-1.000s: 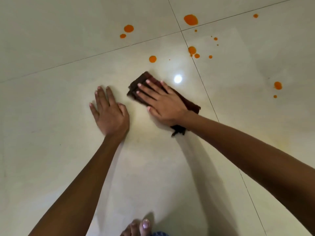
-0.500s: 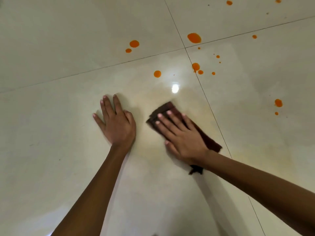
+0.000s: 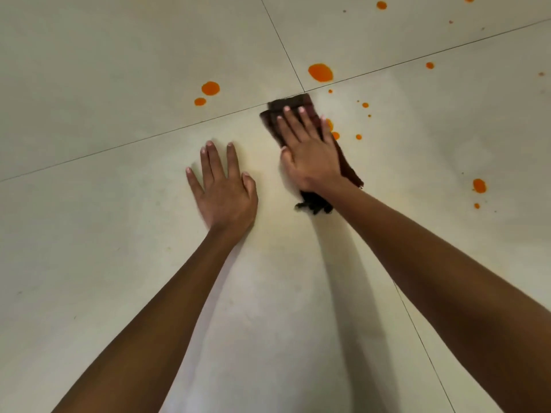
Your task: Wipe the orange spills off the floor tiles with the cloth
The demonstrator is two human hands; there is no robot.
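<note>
While your left hand (image 3: 223, 189) lies flat on the floor tiles (image 3: 119, 263) just left of the cloth (image 3: 293, 104), fingers straight and spread, your right hand (image 3: 310, 153) presses straight fingers down onto the cloth. Your hands are apart. Your cloth is dark brown, folded into a long strip, with a frayed end poking out under your wrist. Small orange drops (image 3: 358, 136) sit at and just right of its right edge. Beyond its far edge lies the largest orange spill (image 3: 320, 72), round and glossy, and two more blobs (image 3: 210, 88) lie beyond it to the left.

right hand (image 3: 310, 156) flat on dark cloth (image 3: 301, 105), left hand (image 3: 225, 189) on tiles (image 3: 89, 263), orange spills (image 3: 320, 72)
</note>
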